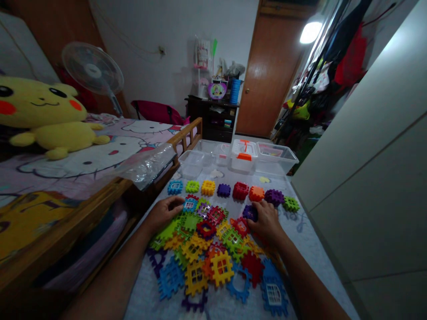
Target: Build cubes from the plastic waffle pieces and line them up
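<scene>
A loose heap of colourful plastic building-block pieces (196,246) with notched edges and window cut-outs covers the near part of the table. At its upper left, the curved fingers of my left hand (167,211) close on the left edge of a blue building block (190,204) with a white window. To the right, my right hand (267,220) has its thumb and fingers around a purple building block (250,213), partly hidden by them. Beyond the heap runs a row of assembled blocks, among them a yellow block (208,187), a red block (240,191) and an orange block (256,193).
Clear plastic boxes (191,163) stand at the table's far end, one lidded box (244,155) with orange clips. On the left, a wooden bed rail (147,173) borders a bed with a yellow plush toy (56,118). A pale cabinet (373,169) flanks the right side.
</scene>
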`<state>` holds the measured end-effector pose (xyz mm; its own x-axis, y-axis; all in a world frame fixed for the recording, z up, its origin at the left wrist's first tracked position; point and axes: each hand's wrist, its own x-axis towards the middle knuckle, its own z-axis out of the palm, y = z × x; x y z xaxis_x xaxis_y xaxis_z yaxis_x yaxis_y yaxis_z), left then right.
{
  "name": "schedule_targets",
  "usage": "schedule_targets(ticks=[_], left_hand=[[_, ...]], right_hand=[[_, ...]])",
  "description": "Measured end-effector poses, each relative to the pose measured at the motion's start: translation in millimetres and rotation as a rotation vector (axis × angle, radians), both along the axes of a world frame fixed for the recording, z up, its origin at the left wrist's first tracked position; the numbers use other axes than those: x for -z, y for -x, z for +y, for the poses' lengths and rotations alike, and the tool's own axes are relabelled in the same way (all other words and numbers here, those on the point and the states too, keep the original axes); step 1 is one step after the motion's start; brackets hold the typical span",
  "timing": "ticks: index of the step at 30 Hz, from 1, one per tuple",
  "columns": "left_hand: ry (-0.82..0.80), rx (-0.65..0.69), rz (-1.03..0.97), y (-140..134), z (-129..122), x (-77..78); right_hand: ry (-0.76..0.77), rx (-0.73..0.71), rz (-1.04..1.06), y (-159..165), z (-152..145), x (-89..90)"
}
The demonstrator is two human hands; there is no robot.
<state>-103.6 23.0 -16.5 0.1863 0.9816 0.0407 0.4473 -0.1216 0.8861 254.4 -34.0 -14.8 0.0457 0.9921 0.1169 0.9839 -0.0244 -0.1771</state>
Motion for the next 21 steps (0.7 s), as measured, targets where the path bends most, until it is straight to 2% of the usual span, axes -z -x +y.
schedule_targets(ticks=[6, 10, 16, 19, 21], left_hand=[[0.011, 0.014, 0.001, 0, 0, 0.2], [-0.006, 0.023, 0.006, 2, 1, 5.0], [-0.008, 0.036, 0.007, 5, 3, 11.0], [-0.005, 0.026, -0.009, 5, 3, 9.9], [-0.005, 0.024, -0.018, 4, 2, 8.0]], right_hand=[[0.061, 0.013, -0.038, 0, 3, -4.5], [-0.004, -0.022, -0.024, -3, -1, -13.0], [-0.164, -0.215, 0.005, 12, 6, -51.9], [-0.170, -0.299, -0.026, 31, 27, -70.5], [-0.152, -0.327, -0.059, 44, 45, -76.4]])
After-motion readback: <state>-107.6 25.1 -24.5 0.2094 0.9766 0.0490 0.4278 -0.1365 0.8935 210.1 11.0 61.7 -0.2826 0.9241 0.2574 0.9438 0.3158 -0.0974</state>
